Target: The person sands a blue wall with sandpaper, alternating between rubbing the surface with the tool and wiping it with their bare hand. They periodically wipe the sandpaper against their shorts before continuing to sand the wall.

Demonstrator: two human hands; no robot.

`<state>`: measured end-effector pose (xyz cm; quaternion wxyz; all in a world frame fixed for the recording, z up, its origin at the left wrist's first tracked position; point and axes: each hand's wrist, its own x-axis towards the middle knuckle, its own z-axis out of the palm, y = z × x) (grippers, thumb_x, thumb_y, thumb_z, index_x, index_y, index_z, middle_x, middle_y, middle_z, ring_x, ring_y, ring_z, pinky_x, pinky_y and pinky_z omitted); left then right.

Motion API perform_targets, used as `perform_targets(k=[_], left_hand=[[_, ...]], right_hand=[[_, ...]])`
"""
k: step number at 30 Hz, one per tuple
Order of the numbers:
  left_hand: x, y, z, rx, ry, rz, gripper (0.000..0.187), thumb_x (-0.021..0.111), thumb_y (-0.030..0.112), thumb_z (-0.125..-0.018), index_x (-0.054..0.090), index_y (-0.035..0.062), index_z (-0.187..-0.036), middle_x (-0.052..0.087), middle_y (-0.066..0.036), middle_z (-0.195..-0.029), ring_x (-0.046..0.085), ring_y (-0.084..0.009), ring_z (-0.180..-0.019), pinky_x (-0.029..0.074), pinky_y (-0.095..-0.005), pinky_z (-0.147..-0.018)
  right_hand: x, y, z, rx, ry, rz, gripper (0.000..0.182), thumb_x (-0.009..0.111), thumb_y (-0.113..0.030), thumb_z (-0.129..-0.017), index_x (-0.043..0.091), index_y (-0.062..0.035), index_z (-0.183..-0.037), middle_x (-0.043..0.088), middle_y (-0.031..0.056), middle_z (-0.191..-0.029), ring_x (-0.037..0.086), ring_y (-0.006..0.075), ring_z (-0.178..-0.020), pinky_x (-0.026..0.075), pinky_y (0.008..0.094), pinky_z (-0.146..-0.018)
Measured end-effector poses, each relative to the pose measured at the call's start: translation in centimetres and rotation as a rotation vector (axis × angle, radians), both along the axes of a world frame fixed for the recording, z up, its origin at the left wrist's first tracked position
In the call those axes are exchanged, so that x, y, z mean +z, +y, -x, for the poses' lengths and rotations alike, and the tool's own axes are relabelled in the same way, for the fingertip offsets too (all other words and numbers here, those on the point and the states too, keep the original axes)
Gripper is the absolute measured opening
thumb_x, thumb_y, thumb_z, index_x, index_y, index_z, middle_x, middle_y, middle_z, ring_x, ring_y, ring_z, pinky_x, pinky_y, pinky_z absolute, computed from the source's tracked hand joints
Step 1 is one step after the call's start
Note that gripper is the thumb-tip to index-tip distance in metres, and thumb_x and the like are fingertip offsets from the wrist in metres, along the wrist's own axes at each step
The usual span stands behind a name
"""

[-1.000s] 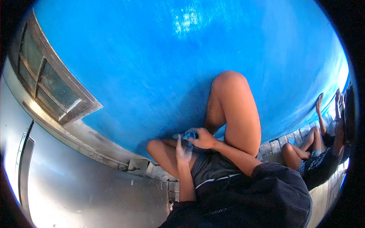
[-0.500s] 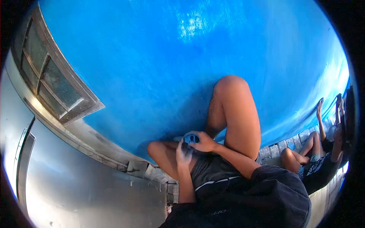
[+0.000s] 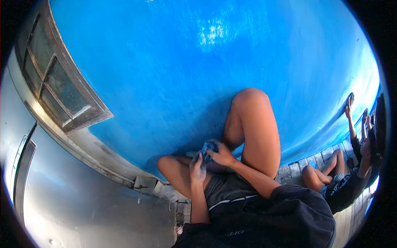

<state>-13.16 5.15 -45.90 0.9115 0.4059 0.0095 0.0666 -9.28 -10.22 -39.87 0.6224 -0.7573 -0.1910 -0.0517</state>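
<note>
- A big shiny metal panel (image 3: 99,198) is low down on the left side.
- Above it is an old window (image 3: 62,89) with a wooden frame and dusty glass.
- The blue wall (image 3: 165,70) goes across the top and middle.
- The person sits by the wall with bent legs, in dark shorts (image 3: 227,188) and a black shirt (image 3: 269,219).
- The left hand (image 3: 198,168) has gray dust on it. Its fingers touch the left side of the small dark and blue thing, but I cannot tell if they grip it.
- The small dark and blue thing (image 3: 210,146) is between the two hands, over the lap. It is too small to tell what it is.
- The right hand (image 3: 222,156) has its fingers bent around the right side of that thing, holding it.
- Gray paving bricks (image 3: 294,170) run beside the wall.
- On the right sits another person (image 3: 345,188), with one hand (image 3: 350,105) up at the wall.
</note>
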Motion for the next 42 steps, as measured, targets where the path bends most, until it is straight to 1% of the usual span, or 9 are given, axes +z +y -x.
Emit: perform_targets(k=[7, 13, 17, 19, 22, 26, 31, 38, 42], left_hand=[[0.8, -0.2, -0.2, 0.015, 0.006, 0.034, 0.036, 0.070, 0.021, -0.097, 0.061, 0.0007, -0.126, 0.064, -0.005, -0.123, 0.061, -0.0202, -0.112, 0.051, -0.0375, -0.094], [1.4, -0.2, 0.1, 0.012, 0.050, 0.061, 0.035, 0.071, 0.021, -0.097, 0.062, -0.0010, -0.123, 0.063, -0.007, -0.123, 0.060, -0.0204, -0.113, 0.050, -0.0369, -0.095], [1.1, -0.5, 0.0, 0.074, 0.046, 0.052, 0.032, 0.071, 0.019, -0.097, 0.064, -0.0015, -0.120, 0.065, -0.007, -0.119, 0.061, -0.0195, -0.111, 0.050, -0.0350, -0.094], [1.2, -0.4, 0.3, 0.077, 0.024, 0.024, 0.028, 0.071, 0.017, -0.097, 0.065, -0.0014, -0.117, 0.066, -0.007, -0.116, 0.062, -0.0191, -0.108, 0.050, -0.0341, -0.094], [0.2, 0.1, -0.2, 0.065, -0.011, 0.023, 0.025, 0.070, 0.016, -0.097, 0.066, -0.0015, -0.115, 0.068, -0.007, -0.113, 0.063, -0.0189, -0.107, 0.050, -0.0331, -0.094], [0.6, -0.2, -0.2, 0.039, -0.015, 0.078, 0.024, 0.069, 0.015, -0.098, 0.066, -0.0021, -0.114, 0.068, -0.007, -0.114, 0.063, -0.0183, -0.107, 0.050, -0.0326, -0.095], [0.7, -0.4, -0.1, 0.022, -0.030, 0.096, 0.025, 0.070, 0.016, -0.097, 0.068, -0.0017, -0.114, 0.068, -0.006, -0.114, 0.062, -0.0171, -0.108, 0.048, -0.0317, -0.097], [0.5, 0.1, 0.1, -0.027, -0.018, 0.074, 0.027, 0.074, 0.017, -0.094, 0.068, -0.0017, -0.112, 0.068, -0.006, -0.113, 0.063, -0.0177, -0.108, 0.047, -0.0299, -0.097], [0.3, 0.3, 0.4, -0.033, -0.003, 0.057, 0.022, 0.075, 0.016, -0.093, 0.069, -0.0003, -0.106, 0.069, -0.006, -0.108, 0.064, -0.0183, -0.102, 0.051, -0.0323, -0.090]], right_hand=[[0.8, -0.1, 0.0, -0.121, -0.045, 0.079, 0.037, 0.074, -0.032, -0.091, 0.068, 0.0019, -0.104, 0.070, 0.0150, -0.088, 0.065, 0.0210, -0.080, 0.052, 0.0355, -0.075], [2.0, -0.3, 0.3, -0.052, 0.000, 0.083, 0.040, 0.073, -0.036, -0.092, 0.067, 0.0021, -0.102, 0.069, 0.0144, -0.087, 0.065, 0.0213, -0.083, 0.052, 0.0369, -0.078], [0.1, -0.1, -0.6, -0.104, -0.082, 0.086, 0.036, 0.071, -0.032, -0.093, 0.067, 0.0018, -0.105, 0.070, 0.0142, -0.091, 0.066, 0.0218, -0.087, 0.052, 0.0376, -0.083], [0.6, -0.6, -0.3, 0.102, -0.054, 0.067, 0.031, 0.069, -0.026, -0.094, 0.067, 0.0011, -0.109, 0.071, 0.0139, -0.095, 0.067, 0.0214, -0.091, 0.052, 0.0370, -0.086], [1.3, -0.9, 0.0, 0.183, 0.094, 0.069, 0.032, 0.068, -0.031, -0.095, 0.069, -0.0012, -0.107, 0.072, 0.0156, -0.095, 0.067, 0.0229, -0.089, 0.052, 0.0393, -0.085], [1.2, -0.7, 0.0, 0.161, 0.016, 0.073, 0.031, 0.068, -0.027, -0.096, 0.068, 0.0012, -0.109, 0.071, 0.0134, -0.095, 0.066, 0.0182, -0.089, 0.052, 0.0356, -0.085], [2.1, -0.8, 0.3, 0.017, 0.010, 0.161, 0.045, 0.066, -0.042, -0.097, 0.069, 0.0032, -0.097, 0.067, 0.0153, -0.081, 0.061, 0.0189, -0.076, 0.050, 0.0377, -0.073], [3.5, -1.0, 1.2, 0.023, 0.036, 0.123, 0.052, 0.066, -0.047, -0.096, 0.068, 0.0051, -0.093, 0.065, 0.0167, -0.077, 0.059, 0.0191, -0.074, 0.049, 0.0387, -0.071], [2.9, -1.2, 1.0, 0.009, 0.039, 0.155, 0.053, 0.063, -0.047, -0.098, 0.067, 0.0060, -0.090, 0.065, 0.0160, -0.076, 0.059, 0.0194, -0.074, 0.049, 0.0396, -0.072]])
